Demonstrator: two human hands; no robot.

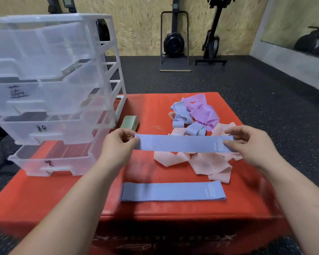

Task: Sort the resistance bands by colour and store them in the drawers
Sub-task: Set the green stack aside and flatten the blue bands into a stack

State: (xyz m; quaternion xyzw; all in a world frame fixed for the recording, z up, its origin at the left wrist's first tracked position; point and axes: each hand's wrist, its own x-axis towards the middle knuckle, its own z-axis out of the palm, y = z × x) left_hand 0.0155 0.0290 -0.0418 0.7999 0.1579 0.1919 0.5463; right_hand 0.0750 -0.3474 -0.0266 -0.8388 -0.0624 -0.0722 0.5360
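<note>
Worktop edges: the red padded worktop (77, 196) is ending just behind the pile at the far side. Its near edge is running just below the flat blue band.
Open room: a strip of bare red surface is lying between the drawer unit and the bands, under the left forearm. Dark speckled floor (238, 83) is surrounding the worktop.
Drawer unit: the clear plastic drawer unit (107, 74) is standing on the left part of the worktop. Its drawers are sticking out in steps toward the person, and three are showing handwritten marks.
Left hand: the left hand (118, 144) is pinching the left end of the held blue band.
Right hand: the right hand (250, 144) is pinching the right end.
Held blue band: the held blue band (182, 143) is stretching flat and level above the pink bands, with pale print near each end.
Flat blue band: the flat blue band (173, 192) is lying straight, nearest the person.
Pile: the pile (203, 115) is mixing purple, blue and pink bands (204, 162) in loose folds.
Green block: a green block (129, 123) is resting just beside the drawer unit.
</note>
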